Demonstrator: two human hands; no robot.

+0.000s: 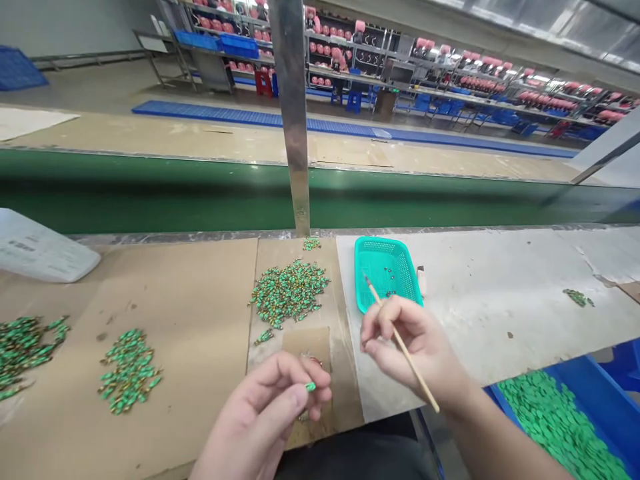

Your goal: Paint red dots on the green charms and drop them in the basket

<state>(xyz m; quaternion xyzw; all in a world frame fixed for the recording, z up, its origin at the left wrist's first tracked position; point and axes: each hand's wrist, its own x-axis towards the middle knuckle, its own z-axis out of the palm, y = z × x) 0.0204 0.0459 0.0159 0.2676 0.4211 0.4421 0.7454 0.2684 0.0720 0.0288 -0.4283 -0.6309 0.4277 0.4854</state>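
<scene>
Pinches a small green piece (311,386) at the fingertips of the left hand (267,410), between a thumb and forefinger drawn almost together, with little of the surface showing. Cannot tell the full shape behind the fingers. Holds a thin brush (414,369) in the right hand (413,337), gripped between bunched thumb and fingers, slanting tip-up toward the teal basket (370,257) just beyond that hand.

Judging by size, should be very light and probably stiff, like hard plastic or coated metal; perhaps slick on glossy faces and easy to drop. Best taken by the narrow edges in a gentle fingertip pinch, leaving the broad face uncovered. Expect a light brush too, rigid along the handle and delicate at the tip; best held on the shaft, well clear of the bristles.

See, beyond the left hand on the worktop (200,287), a dense heap of green-and-gold pieces (290,290); find a smaller pile (129,370) well to the left of the same hand. Note the blue bin (590,383) of green parts (560,420), off to the right of the right hand and lower.
</scene>
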